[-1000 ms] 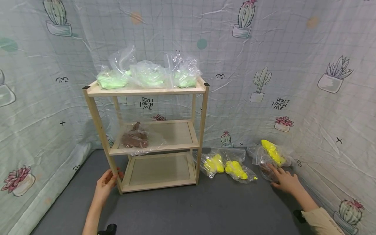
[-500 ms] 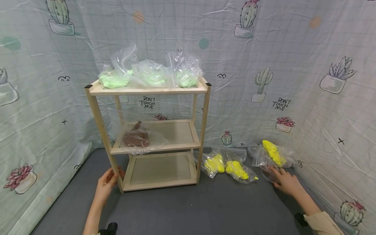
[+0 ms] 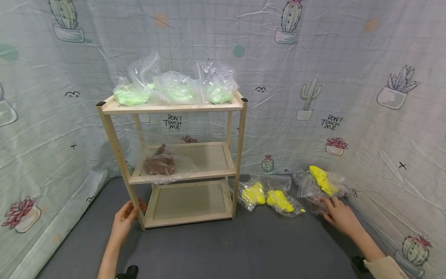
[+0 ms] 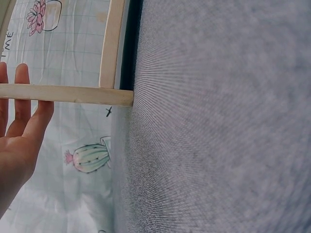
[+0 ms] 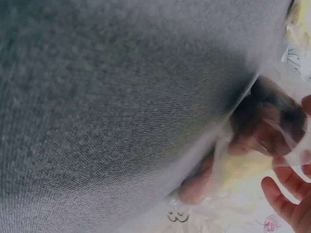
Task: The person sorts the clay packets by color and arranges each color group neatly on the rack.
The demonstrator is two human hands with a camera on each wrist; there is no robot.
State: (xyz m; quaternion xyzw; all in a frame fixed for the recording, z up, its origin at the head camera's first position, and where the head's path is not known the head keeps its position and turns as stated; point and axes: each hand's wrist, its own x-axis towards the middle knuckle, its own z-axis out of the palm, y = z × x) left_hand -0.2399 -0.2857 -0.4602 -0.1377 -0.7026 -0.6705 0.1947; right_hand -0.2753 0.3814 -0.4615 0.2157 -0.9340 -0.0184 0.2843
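Note:
My left hand holds the left front post of a wooden shelf rack near its foot, fingers on both sides of the wood. At the right, my right hand reaches to a clear plastic bag with brown contents, its fingertips at the near side of the bag. In the right wrist view its fingers are spread and slightly bent beside the brown bag. A bag with a yellow lump lies against and partly over the brown one.
Several bags with pale green contents stand on the top shelf. Another brown-filled bag lies on the middle shelf, at its left. Two yellow-filled bags lie on the dark table right of the rack. A printed curtain surrounds the table.
My right hand has drawn back a little toward me and right, its fingers now less far over the brown bag. The left hand stays at the post. The head view shifts slightly.

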